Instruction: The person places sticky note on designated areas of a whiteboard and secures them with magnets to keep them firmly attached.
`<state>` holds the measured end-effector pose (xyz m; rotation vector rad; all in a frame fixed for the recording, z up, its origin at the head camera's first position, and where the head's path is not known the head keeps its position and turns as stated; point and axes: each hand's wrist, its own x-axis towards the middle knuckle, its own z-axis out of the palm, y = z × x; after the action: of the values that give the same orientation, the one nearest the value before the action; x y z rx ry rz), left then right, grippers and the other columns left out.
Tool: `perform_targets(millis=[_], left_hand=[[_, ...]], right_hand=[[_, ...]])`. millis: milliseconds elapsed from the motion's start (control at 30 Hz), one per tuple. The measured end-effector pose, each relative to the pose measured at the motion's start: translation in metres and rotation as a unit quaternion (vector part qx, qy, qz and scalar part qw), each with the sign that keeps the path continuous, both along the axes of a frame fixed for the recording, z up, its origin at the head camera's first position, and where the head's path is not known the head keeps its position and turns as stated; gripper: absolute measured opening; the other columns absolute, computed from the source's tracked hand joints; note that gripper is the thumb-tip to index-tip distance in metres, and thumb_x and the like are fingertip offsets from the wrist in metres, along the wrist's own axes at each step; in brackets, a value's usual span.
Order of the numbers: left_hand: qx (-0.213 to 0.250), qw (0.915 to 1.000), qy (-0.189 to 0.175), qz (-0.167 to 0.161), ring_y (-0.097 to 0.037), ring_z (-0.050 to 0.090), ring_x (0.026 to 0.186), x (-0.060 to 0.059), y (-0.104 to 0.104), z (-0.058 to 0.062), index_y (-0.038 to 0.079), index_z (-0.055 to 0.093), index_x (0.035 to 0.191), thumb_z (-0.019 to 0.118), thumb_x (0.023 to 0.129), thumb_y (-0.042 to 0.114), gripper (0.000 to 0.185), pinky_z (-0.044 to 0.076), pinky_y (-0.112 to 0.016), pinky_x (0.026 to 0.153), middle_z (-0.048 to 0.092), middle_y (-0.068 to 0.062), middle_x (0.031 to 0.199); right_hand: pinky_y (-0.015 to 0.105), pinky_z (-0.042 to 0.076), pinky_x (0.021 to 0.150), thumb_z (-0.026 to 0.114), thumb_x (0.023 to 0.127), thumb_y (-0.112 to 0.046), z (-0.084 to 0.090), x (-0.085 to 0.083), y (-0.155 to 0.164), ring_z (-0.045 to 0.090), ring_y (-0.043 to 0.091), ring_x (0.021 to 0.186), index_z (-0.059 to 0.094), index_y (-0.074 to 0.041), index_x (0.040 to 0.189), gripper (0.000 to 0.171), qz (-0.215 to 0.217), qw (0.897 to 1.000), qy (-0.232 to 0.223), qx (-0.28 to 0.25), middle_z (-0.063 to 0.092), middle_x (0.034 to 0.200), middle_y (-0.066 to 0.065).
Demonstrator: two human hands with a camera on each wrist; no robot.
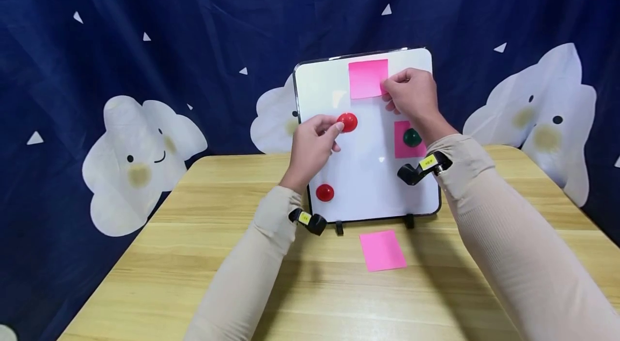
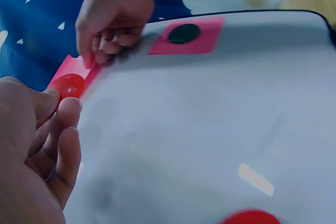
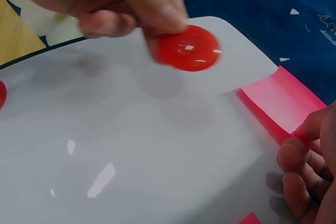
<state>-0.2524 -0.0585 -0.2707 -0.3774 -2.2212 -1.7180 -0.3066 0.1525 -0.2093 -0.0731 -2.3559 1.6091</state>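
Red in colour, a round magnet is pinched between the thumb and fingers of the left hand, in front of the middle left part of the whiteboard. A pink note is pressed against the top of the whiteboard by the curled fingers of the right hand. A second red magnet is stuck at the lower left of the whiteboard, and a green magnet on a pink note at its right side. Another pink note is laid on the tabletop just in front of the whiteboard.
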Motion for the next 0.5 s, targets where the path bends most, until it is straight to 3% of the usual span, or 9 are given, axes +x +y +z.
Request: perform_targets(millis=[233,500], left_hand=[[0.028,0.9994,-0.022,0.004,-0.021,0.066,0.063,-0.015,0.013,0.015,0.011,0.072,0.111,0.069,0.096,0.022,0.019,0.052,-0.026,0.059,0.072,0.0,0.093],[0.015,0.9994,0.006,0.03,-0.02,0.065,0.062,-0.021,0.022,0.031,0.011,0.072,0.112,0.068,0.097,0.025,0.021,0.048,-0.026,0.057,0.072,0.002,0.094]], right_hand=[[0.024,0.054,0.064,0.065,0.096,-0.036,-0.002,0.0,0.002,0.066,0.017,0.068,0.067,-0.011,0.106,0.027,-0.004,1.0,-0.009,0.004,0.07,0.09,0.008],[0.025,0.054,0.063,0.066,0.096,-0.036,-0.001,-0.001,0.001,0.065,0.017,0.066,0.067,-0.01,0.106,0.028,0.001,1.0,-0.003,0.005,0.069,0.089,0.008]])
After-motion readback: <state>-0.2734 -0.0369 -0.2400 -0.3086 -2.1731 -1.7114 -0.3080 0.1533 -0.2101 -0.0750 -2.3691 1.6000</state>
